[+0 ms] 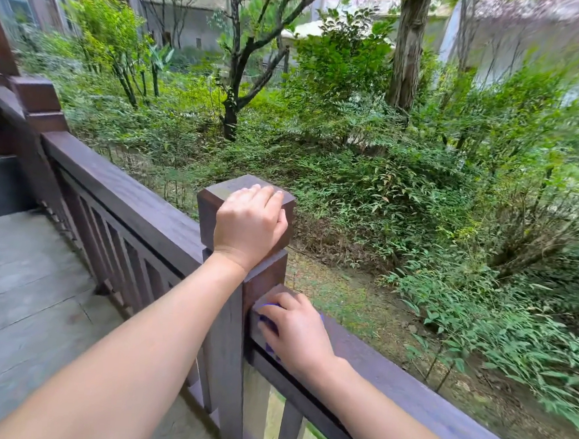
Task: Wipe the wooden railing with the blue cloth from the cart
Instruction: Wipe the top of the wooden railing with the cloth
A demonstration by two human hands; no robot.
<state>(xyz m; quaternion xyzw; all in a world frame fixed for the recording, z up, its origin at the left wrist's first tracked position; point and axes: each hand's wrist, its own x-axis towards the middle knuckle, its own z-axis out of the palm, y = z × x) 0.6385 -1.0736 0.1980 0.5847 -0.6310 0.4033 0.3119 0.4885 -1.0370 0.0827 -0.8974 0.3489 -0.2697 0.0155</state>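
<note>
A dark brown wooden railing (130, 197) runs from the upper left down to the lower right, broken by a square post with a block cap (215, 194) in the middle. My left hand (248, 225) grips the cap of that post from the near side. My right hand (296, 328) presses a blue cloth (270, 323) flat on the top rail just right of the post; only small blue patches show under the fingers. The cart is not in view.
Grey deck boards (29, 288) lie on the left, inside the railing. Beyond the rail the ground drops to dirt, dense green shrubs (368, 176) and trees. Another post (38, 97) stands at the far left corner.
</note>
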